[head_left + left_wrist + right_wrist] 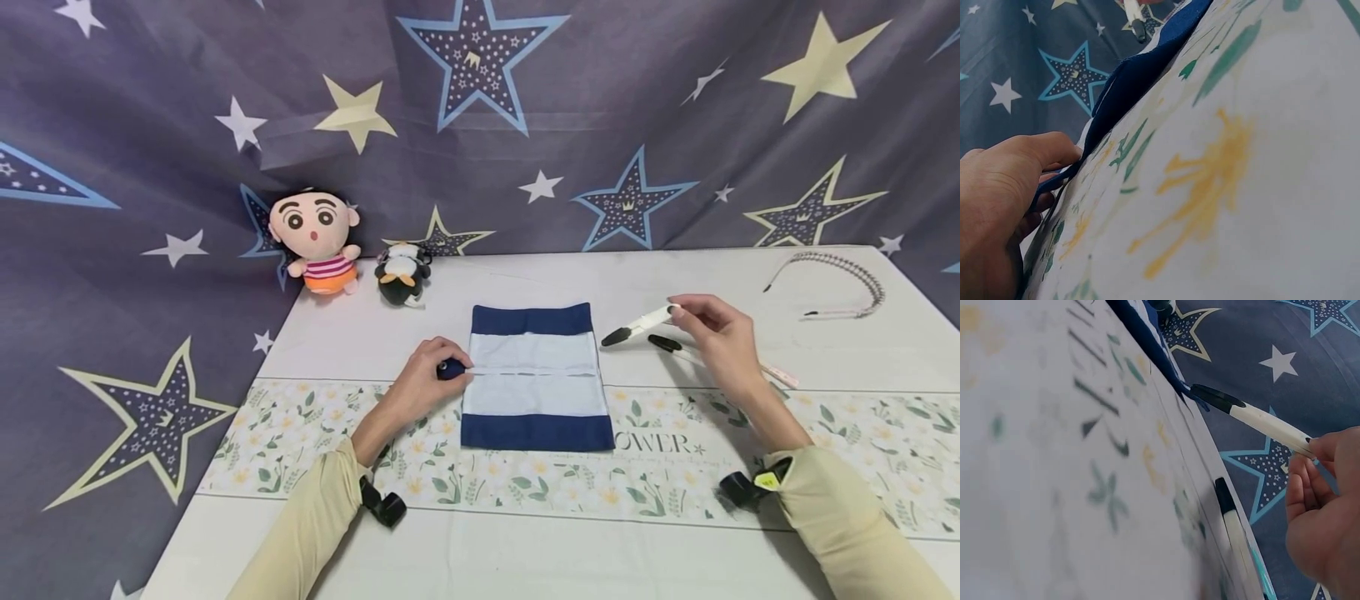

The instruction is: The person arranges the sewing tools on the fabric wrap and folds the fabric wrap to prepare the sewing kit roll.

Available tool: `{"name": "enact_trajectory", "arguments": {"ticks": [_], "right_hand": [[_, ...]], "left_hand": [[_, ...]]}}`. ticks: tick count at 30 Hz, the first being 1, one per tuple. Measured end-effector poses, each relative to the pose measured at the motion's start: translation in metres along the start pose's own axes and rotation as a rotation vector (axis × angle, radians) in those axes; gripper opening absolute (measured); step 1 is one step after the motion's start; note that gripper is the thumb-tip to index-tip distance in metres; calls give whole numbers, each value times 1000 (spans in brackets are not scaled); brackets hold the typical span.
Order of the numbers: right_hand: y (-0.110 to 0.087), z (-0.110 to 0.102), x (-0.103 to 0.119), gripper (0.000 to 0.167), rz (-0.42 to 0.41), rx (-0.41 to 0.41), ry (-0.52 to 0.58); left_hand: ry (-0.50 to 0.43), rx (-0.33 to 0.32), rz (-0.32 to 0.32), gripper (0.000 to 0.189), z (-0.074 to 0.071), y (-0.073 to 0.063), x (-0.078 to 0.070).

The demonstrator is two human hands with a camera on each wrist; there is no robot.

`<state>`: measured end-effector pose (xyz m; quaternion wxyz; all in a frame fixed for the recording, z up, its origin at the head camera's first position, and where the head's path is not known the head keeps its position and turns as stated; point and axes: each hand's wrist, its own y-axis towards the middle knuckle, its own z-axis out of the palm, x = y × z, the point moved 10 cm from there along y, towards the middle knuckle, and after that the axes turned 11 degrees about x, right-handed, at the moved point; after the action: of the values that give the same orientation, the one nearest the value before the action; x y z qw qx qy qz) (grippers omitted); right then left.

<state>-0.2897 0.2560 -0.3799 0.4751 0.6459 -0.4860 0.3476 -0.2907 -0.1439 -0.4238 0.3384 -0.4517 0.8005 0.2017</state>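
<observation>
A flat cloth piece (536, 393), pale blue-white with a navy band at each end, lies mid-table with a slit-like line across its middle. My left hand (416, 382) pinches its left edge, where a navy tab (450, 368) with a small round dot sticks out. The left wrist view shows navy fabric (1119, 94) between thumb and fingers. Between the fingertips of my right hand (722, 343) is a white marker (1266, 425) with a black cap, tilted, cap end pointing at the cloth's right edge. Whether the cap touches the cloth, I cannot tell.
A second black-capped marker (666, 342) lies under my right hand, with a pink-ended stick (780, 377) beside it. A headband (862, 271) rests at the far right. A plush doll (322, 242) and a penguin toy (402, 275) sit at the back left, before a starry curtain (517, 183).
</observation>
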Motion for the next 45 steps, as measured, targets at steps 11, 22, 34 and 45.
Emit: {"name": "enact_trajectory", "arguments": {"ticks": [11,22,34,45], "right_hand": [[14,29,0,29,-12,25,76],[31,60,1,28,-5,97,144],[42,98,8,27,-9,192,153],[50,120,6,27,18,250,132]], "left_hand": [[2,-11,-5,12,-1,0,1],[-3,-21,10,12,1,0,2],[-6,-27,8,12,-2,0,1],[2,-29,12,12,-2,1,2]]}}
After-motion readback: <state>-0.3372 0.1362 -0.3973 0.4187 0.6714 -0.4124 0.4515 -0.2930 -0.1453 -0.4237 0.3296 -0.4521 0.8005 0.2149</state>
